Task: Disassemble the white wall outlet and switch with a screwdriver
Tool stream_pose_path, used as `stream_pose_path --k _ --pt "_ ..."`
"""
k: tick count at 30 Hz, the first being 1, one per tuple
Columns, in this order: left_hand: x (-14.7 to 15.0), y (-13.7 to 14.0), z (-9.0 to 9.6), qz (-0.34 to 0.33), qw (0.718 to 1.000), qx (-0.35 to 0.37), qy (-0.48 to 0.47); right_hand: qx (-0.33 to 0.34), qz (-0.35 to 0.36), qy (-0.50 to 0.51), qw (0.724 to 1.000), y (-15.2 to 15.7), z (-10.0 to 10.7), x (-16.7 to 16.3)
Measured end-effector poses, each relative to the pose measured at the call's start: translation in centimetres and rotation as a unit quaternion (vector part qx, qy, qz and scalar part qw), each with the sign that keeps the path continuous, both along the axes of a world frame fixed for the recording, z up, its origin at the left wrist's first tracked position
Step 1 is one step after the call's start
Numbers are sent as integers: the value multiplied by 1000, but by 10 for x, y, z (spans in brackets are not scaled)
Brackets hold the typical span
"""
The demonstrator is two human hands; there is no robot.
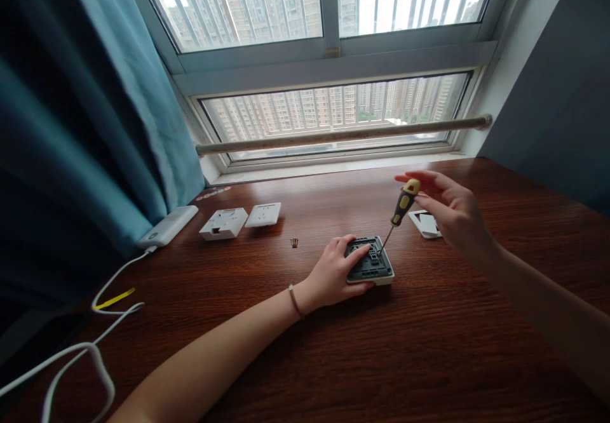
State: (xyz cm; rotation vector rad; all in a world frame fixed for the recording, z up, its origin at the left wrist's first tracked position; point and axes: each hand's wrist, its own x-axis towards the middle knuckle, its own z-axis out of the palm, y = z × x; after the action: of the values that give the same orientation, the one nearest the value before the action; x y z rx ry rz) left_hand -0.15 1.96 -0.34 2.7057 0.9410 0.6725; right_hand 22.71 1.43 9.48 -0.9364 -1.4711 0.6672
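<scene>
My left hand (338,274) grips a square wall-switch unit (378,275) with a dark inner face and a white surround, its fingers lying over the top and the thumb along the near side. Above the unit, my right hand (450,207) holds a screwdriver (404,203) by its black and yellow handle, with thumb and fingers about the upper end. The screwdriver is tilted, and its tip meets the right part of the dark face. Whether the tip sits in a screw is too small to tell.
Several small screws (294,243) lie left of the unit. Farther left are a white socket plate (264,214), a white box (223,223) and a white power strip (169,226) with a cable. White frame parts (426,224) lie beyond the unit, behind the right hand.
</scene>
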Motion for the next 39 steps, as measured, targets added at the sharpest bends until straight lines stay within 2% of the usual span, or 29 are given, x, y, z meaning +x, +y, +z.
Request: stream_pose_path --k 7,11,15,21,25,33,39 --pt "0 0 0 0 1000 3 -4 -10 -19 58 998 7 -7 -3" --pt "-1 0 1 -1 1000 6 -4 -21 24 82 996 6 -8 -3" --pt "0 0 1 0 1000 6 5 -36 58 67 995 5 -8 -2" --pt "0 0 2 -1 1000 6 -7 -26 5 15 1000 10 -10 1" --pt "0 0 2 -1 1000 5 1 -20 -11 31 999 9 -9 1" --pt "-1 -1 1 -2 1000 10 -10 -15 37 28 999 1 -5 -6" --pt "-1 -1 1 0 1000 7 -6 28 -76 -46 996 10 -13 -2"
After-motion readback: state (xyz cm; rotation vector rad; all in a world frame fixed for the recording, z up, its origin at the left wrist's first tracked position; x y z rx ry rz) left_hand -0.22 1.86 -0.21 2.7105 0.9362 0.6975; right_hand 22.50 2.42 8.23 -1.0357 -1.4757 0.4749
